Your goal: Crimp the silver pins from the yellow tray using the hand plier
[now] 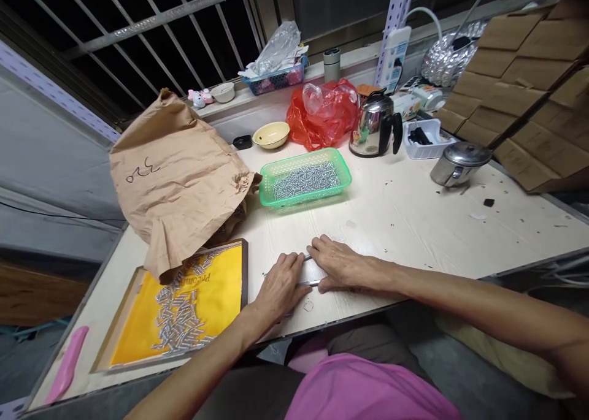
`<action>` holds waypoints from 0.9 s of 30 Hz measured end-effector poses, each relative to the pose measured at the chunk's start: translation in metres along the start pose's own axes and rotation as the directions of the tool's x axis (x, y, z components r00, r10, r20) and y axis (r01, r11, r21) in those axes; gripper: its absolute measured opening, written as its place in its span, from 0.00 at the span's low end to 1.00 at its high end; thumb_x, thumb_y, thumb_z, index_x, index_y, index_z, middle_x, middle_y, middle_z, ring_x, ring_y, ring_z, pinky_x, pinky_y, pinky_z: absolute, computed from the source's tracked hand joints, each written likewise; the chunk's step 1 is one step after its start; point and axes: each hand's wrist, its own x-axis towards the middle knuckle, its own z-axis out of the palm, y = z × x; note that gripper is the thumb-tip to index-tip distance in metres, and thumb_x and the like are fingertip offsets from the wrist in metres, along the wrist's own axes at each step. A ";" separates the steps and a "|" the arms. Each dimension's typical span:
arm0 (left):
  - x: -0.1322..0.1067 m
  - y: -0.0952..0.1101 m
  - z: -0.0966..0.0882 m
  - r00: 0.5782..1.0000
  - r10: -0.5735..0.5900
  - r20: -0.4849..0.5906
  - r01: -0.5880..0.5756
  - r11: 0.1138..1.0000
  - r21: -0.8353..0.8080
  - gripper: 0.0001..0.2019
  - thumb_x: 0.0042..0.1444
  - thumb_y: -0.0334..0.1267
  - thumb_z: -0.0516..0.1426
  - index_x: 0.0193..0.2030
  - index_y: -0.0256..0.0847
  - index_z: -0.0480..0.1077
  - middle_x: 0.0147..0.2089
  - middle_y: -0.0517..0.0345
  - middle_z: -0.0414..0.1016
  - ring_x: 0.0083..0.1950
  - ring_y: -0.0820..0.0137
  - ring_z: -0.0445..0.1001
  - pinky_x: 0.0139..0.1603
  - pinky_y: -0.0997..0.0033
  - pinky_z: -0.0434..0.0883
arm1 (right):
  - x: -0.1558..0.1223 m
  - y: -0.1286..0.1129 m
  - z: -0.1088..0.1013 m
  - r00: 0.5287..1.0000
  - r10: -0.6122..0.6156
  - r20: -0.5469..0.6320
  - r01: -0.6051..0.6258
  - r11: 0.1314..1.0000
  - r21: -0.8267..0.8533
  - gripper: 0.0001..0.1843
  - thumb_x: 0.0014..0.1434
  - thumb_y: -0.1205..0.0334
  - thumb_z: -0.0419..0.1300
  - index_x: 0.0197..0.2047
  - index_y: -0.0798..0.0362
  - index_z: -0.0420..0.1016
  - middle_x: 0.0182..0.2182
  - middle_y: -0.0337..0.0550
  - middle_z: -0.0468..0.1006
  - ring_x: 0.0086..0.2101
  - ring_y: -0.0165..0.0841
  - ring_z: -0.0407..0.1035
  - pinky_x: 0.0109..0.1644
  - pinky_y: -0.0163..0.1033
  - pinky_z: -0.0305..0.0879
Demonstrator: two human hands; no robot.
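Near the front edge of the table both hands press on a small flat piece with shiny metal edges (pixel 310 282); its exact kind is hard to make out. My left hand (pixel 280 287) grips its left end, fingers together on the far side and thumb on the near side. Its right end is held the same way by my right hand (pixel 338 265). Much of the piece is hidden under my fingers. Left of my hands lies a shallow tray with a yellow lining (pixel 221 294), bearing a heap of small silver metal pins (pixel 179 322).
Beyond my hands a green basket (pixel 306 199) contains many small metal pieces. A large brown paper bag (pixel 179 175) leans over the tray. Farther back stand a red plastic bag (pixel 317 119), a kettle (pixel 372 126) and a lidded metal pot (pixel 455 165). A pink-handled item (pixel 68 365) lies front left.
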 end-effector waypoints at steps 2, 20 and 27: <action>0.002 -0.001 -0.004 1.000 0.010 0.030 -0.011 1.000 0.019 0.27 0.52 0.40 0.60 0.57 0.35 0.58 0.51 0.47 0.66 0.51 0.58 0.64 0.52 0.56 0.67 | -0.002 -0.001 -0.001 1.000 0.029 0.010 -0.029 1.000 -0.009 0.33 0.42 0.51 0.71 0.47 0.61 0.69 0.43 0.53 0.69 0.43 0.44 0.62 0.43 0.44 0.62; -0.001 0.009 0.000 0.998 -0.027 0.059 0.025 0.999 0.021 0.06 0.59 0.39 0.54 0.39 0.40 0.68 0.40 0.55 0.70 0.43 0.63 0.66 0.41 0.64 0.69 | -0.012 -0.008 0.012 1.000 -0.011 0.014 0.011 1.000 0.026 0.09 0.63 0.59 0.54 0.36 0.57 0.71 0.34 0.46 0.71 0.36 0.36 0.65 0.37 0.39 0.56; -0.023 0.027 0.027 0.971 -0.061 -0.230 0.056 0.998 -0.028 0.19 0.57 0.33 0.54 0.56 0.36 0.61 0.58 0.44 0.64 0.58 0.57 0.63 0.56 0.54 0.66 | -0.011 0.019 -0.004 0.995 -0.086 -0.050 0.088 0.995 0.048 0.15 0.62 0.52 0.55 0.43 0.55 0.72 0.37 0.47 0.71 0.39 0.36 0.64 0.43 0.39 0.56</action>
